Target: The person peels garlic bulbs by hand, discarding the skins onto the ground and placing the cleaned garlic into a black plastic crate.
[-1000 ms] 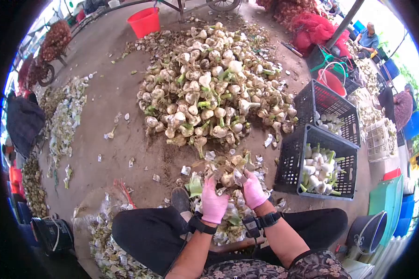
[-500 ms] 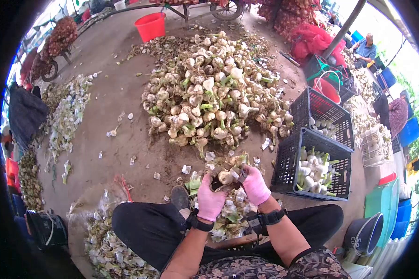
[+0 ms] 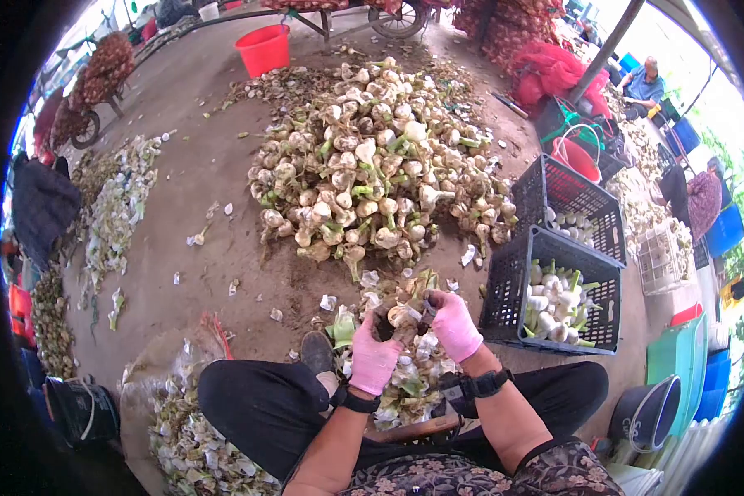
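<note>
Between my two hands, above my lap, is a garlic bulb (image 3: 403, 315) with its pale side facing up. My left hand (image 3: 375, 355), in a pink glove with darkened fingertips, is closed around the bulb's left side. On the other side, my gloved right hand (image 3: 456, 329) has its fingers pinched together at the bulb's outer skin; the exact contact is hard to make out. Loose peelings (image 3: 413, 376) lie under the hands. Ahead is a big heap of untrimmed garlic (image 3: 364, 169). To the right, a black crate (image 3: 492, 302) contains cleaned white bulbs.
Behind that crate stands another black crate (image 3: 546, 178) with more bulbs. A red bucket (image 3: 263, 52) is beyond the heap. Peelings on plastic (image 3: 202, 422) lie by my left knee. A dark bucket (image 3: 645, 413) stands at right. Other people sit at far right, one in blue (image 3: 645, 85).
My right hand's fingers have shifted slightly up at the bulb, and more of its pale surface shows. The whole view has moved a little; the heap and crates look the same.
</note>
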A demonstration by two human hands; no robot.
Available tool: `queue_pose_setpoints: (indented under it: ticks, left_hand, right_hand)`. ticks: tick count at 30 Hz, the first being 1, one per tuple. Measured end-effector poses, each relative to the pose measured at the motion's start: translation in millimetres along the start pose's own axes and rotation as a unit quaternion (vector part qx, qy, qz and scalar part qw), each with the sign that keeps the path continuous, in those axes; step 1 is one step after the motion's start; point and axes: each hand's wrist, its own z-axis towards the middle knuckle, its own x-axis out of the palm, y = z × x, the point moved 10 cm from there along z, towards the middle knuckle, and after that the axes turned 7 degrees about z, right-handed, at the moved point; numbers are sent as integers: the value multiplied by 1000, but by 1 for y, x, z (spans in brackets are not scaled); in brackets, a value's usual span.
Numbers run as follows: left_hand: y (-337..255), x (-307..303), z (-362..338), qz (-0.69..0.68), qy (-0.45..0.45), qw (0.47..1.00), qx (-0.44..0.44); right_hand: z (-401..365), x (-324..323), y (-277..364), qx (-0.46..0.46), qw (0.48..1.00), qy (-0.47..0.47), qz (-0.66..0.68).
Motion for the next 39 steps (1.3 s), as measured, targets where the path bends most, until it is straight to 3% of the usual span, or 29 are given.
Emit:
queue_pose_setpoints:
  ticks: [3,6,10,14,16,18,20,22,24,26,27,28,32,33,34,39]
  left_hand:
    - [6,-1,0,-64,-4,998,-17]
    - [10,-7,1,19,-9,999,-32]
    - [30,0,-4,-117,20,990,-81]
    - [26,10,-12,-276,25,947,-163]
    - [46,12,-9,-292,43,939,-179]
    - [52,13,-9,-307,62,930,-195]
    - [54,24,-14,-324,127,905,-244]
    - [49,27,-14,-313,137,909,-239]
    - [47,33,-16,-301,147,912,-237]
    - [39,14,-8,-124,57,983,-124]
    - [38,14,-9,-122,58,983,-125]
    - [38,10,-10,-141,44,980,-135]
    - [28,12,-14,-231,39,958,-164]
    - [31,16,-16,-281,43,939,-195]
    - [32,20,-15,-295,74,935,-183]
    - [30,31,-23,-350,131,904,-209]
  right_hand:
    - [0,-2,-2,13,1000,-7,12]
    - [-3,-8,4,-36,998,-42,-25]
    - [-7,-6,5,-11,999,-19,-30]
    - [-10,-9,18,-67,995,-23,-74]
    - [-11,-8,13,-69,991,-17,-113]
    - [-11,-8,2,-70,995,-25,-67]
    - [-11,-10,-3,-74,993,-37,-81]
    - [-11,-15,-3,-80,991,-50,-93]
    - [-12,-22,-13,-26,997,-61,-48]
    - [-15,-22,-9,-30,997,-62,-34]
    - [-17,-21,-7,-34,997,-59,-23]
    - [-14,-27,-11,-75,987,-78,-115]
    - [-17,-24,16,-46,984,-82,-149]
    - [-10,-30,12,-93,978,-104,-157]
    - [-6,-37,10,-139,968,-126,-164]
    - [16,-57,-7,-134,932,-151,-303]
